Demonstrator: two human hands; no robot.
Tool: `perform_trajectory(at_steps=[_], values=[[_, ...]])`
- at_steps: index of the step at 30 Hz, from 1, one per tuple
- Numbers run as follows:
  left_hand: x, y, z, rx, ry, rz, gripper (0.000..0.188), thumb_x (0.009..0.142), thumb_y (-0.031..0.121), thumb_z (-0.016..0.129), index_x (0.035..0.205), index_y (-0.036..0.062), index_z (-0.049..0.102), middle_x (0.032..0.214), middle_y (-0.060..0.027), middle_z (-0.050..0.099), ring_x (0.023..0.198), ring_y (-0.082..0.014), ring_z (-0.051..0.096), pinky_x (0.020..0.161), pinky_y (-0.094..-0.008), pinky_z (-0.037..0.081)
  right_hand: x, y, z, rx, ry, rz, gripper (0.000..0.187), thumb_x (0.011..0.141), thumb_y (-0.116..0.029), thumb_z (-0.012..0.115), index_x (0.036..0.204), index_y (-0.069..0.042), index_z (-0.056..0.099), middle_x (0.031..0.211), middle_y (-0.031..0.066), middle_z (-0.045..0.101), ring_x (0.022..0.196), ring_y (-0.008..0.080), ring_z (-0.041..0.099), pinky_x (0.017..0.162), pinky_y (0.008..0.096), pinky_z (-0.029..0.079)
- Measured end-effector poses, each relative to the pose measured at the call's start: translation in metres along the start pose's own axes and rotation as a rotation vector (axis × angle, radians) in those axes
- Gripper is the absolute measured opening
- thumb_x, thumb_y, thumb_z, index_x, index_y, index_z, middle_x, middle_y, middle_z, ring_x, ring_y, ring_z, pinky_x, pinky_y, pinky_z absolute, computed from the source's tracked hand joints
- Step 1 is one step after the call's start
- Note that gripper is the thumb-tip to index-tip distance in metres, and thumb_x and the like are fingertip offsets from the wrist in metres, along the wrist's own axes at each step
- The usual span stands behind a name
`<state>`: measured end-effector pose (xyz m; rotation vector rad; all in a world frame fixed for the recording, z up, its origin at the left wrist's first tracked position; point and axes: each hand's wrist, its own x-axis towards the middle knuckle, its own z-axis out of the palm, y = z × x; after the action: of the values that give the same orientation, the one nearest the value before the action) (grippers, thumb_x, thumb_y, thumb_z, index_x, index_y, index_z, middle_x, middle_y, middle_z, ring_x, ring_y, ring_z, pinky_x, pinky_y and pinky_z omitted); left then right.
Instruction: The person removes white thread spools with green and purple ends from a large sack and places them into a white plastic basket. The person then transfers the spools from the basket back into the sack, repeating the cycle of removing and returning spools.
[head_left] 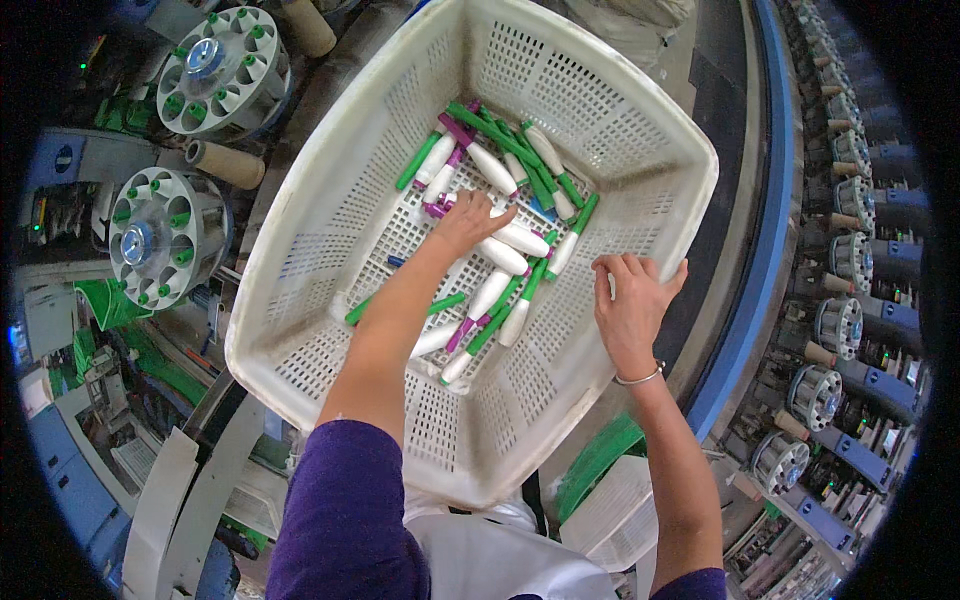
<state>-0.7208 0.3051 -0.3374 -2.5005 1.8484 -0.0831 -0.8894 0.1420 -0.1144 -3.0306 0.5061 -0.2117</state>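
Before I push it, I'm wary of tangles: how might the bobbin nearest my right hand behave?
The bobbin would probably roll, being long and rounded. Its straight green end suggests a stiff core. The white winding looks smooth, so it may slip.

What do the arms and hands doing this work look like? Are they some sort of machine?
No, they're human. Dark purple sleeves cover the upper arms, leaving both forearms uncovered. The left hand and right hand wear no gloves; a thin silvery bangle circles the right wrist.
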Motion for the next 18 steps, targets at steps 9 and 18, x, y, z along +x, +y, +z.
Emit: perform_trajectory(at_steps=[9,18], values=[[-0.055,0.007,-0.087,-0.351,-0.273,-0.179,0.063,0.066,0.007,0.069,0.124,0.0092,0.043,0.087,-0.0183,0.061,0.088,-0.0355,0.059,0.069,-0.0446,0.051,-0.008,0.008,0.009,0.022,0.055,-0.041,0.004,0.082,-0.018,0.063,0.083,-0.016,0.066,0.084,-0.0014,0.064,0.088,0.02,0.059,0.105,0.0654,0.015],[-0.252,0.049,-0.301,-0.602,0.44,-0.977,0.073,0.066,0.022,0.076,0.127,0.0034,0.04,0.113,-0.0231,0.058,0.104,-0.0373,0.058,0.088,-0.0414,0.047,-0.006,0.026,0.022,-0.05,-0.052,-0.044,0.013,0.088,-0.029,0.059,0.095,-0.021,0.067,0.098,-0.0037,0.067,0.102,0.0186,0.059,0.101,0.0689,0.015]])
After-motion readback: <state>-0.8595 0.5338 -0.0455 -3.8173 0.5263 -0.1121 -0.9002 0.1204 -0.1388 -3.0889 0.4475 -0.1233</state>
